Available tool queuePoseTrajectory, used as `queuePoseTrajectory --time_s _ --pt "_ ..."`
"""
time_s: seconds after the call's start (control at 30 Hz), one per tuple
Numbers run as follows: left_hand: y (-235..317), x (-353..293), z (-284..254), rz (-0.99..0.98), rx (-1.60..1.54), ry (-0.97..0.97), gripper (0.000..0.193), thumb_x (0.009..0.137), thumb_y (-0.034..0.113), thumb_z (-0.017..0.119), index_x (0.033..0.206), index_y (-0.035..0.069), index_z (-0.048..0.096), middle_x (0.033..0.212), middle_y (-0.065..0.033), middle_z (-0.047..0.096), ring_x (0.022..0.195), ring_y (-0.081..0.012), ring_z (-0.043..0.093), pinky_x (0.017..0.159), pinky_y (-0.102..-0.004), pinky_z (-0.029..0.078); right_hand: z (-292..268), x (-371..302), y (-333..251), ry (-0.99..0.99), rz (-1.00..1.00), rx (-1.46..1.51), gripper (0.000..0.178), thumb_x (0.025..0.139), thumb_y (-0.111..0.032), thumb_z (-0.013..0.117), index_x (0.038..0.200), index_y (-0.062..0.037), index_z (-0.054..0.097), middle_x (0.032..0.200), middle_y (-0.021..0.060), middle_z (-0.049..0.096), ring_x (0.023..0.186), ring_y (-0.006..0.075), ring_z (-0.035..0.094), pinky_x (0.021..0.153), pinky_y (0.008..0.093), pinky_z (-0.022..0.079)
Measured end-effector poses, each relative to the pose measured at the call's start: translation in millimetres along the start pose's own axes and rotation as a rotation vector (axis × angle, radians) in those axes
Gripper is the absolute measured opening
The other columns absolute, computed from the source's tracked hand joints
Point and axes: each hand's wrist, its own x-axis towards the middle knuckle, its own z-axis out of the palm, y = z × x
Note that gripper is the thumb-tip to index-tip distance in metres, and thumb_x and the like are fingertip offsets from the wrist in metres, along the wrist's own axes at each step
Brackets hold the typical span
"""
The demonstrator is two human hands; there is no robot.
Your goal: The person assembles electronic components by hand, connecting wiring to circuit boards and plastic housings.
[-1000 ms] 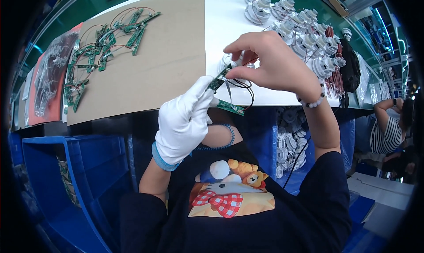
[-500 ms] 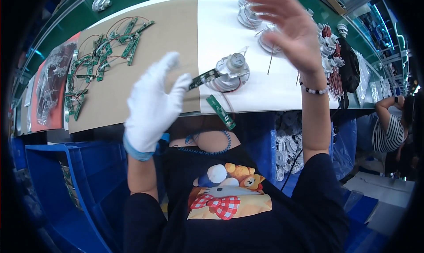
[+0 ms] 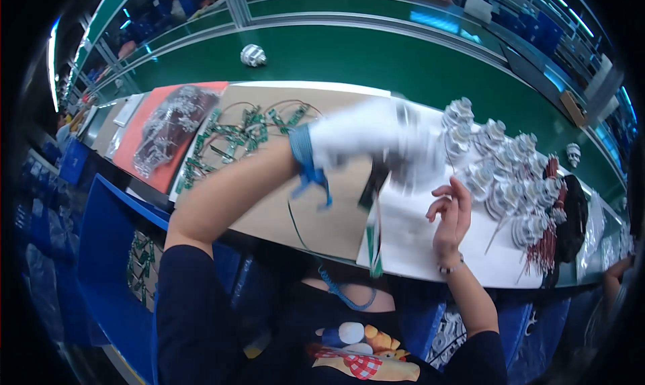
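Gloved left hand blurred over white parts, grip unreadable
My bare right hand open at 4 o'clock; circuit boards at 9

circuit boards left, lamp housings right

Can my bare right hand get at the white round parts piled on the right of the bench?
Probably yes. The right hand hangs open over the white sheet, with the white round parts just beyond its fingers and nothing between.
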Motion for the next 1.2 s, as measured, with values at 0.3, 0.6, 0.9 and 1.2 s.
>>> queuePoseTrajectory --time_s 0.3,0.6,0.9,1.2 --pt "-9.6 174.7 -170.8 -0.054 0.609 0.625 0.033 0.069 0.032 0.062 0.077 0.0 0.063 0.088 -0.0174 0.064 0.082 -0.0296 0.063 0.072 -0.0318 0.049 29.3 7.7 -9.7 -0.997 -0.112 -1.149 0.063 0.076 -0.046 0.058 0.125 -0.0093 0.043 0.134 0.0164 0.033 0.125 0.039 0.028 0.1 0.0561 0.021" --pt "-142.5 231.1 -243.6 -0.092 0.628 0.865 0.049 0.074 0.043 0.056 0.099 0.0 0.058 0.103 -0.0212 0.059 0.098 -0.0337 0.057 0.084 -0.0352 0.045 41.8 16.7 -6.5 -1.274 -0.098 -1.224 0.049 0.079 -0.052 0.05 0.123 -0.0304 0.048 0.135 0.0015 0.037 0.124 0.0337 0.03 0.095 0.0629 0.02" --pt "-229.7 23.6 -413.1 -0.848 1.252 0.983 0.085 0.056 0.045 0.075 0.125 0.013 0.039 0.131 -0.0187 0.029 0.121 -0.0357 0.032 0.097 -0.0448 0.034 39.4 13.5 1.1 -1.22 -0.037 -1.057 0.058 0.074 -0.046 0.056 0.127 -0.0249 0.044 0.138 0.0037 0.033 0.13 0.0335 0.02 0.099 0.0628 0.009" --pt "-298.7 -27.0 -488.3 -0.453 1.673 1.226 0.019 0.077 0.017 0.05 0.092 0.006 0.055 0.09 -0.0172 0.057 0.086 -0.0339 0.051 0.074 -0.0449 0.042 29.4 15.3 2.6 -1.123 0.02 -0.893 0.053 0.082 -0.043 0.049 0.13 -0.0224 0.04 0.142 0.0038 0.025 0.132 0.0318 0.016 0.1 0.0611 0.007"
